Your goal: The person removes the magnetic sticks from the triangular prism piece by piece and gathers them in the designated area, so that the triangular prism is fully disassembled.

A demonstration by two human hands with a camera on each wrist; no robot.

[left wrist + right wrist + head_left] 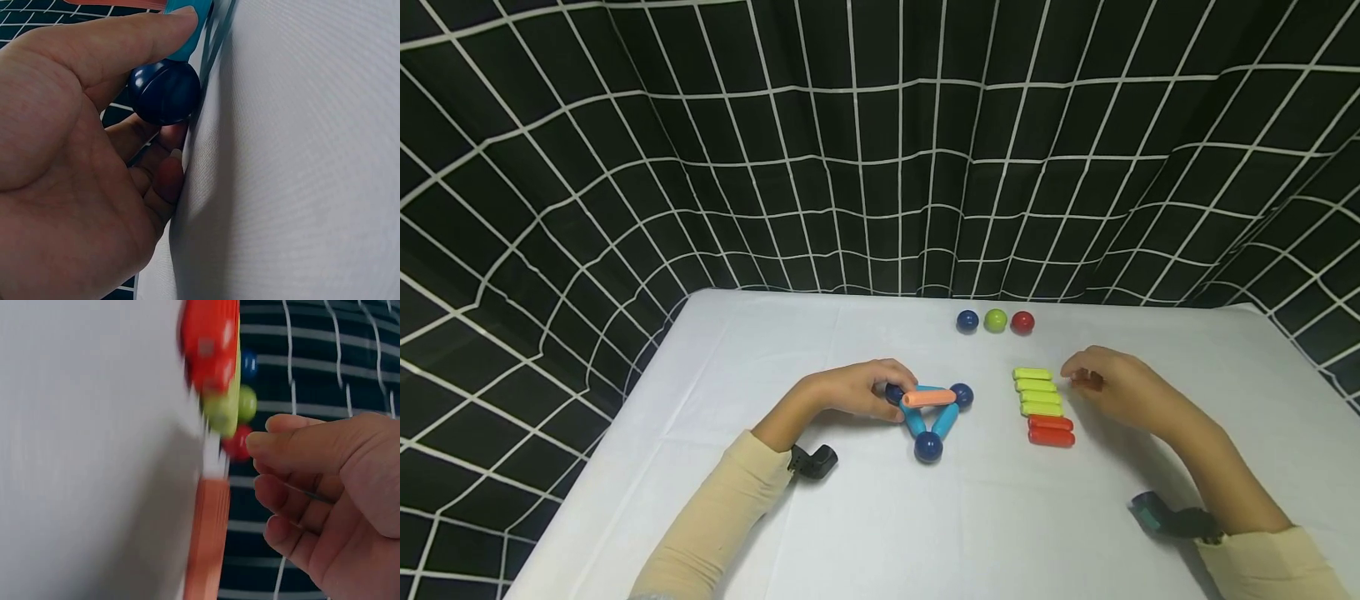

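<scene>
My left hand (861, 390) grips a corner of a triangle built of light-blue sticks (946, 419) and dark-blue balls (928, 447). In the left wrist view its thumb presses on a blue stick (187, 44), and the fingers curl around the corner ball (165, 92). An orange stick (929, 398) lies across the triangle's far side. My right hand (1116, 387) hovers to the right of the stick row, fingers loosely bent and holding nothing. Below that hand in the right wrist view is another orange stick (208, 540), mostly hidden by the hand in the head view.
Several yellow-green sticks (1039, 397) and two red sticks (1051, 430) lie in a row right of the triangle. Behind them stand a blue ball (967, 322), a green ball (996, 321) and a red ball (1022, 322). A black gridded curtain (880, 150) borders the white table (880, 533).
</scene>
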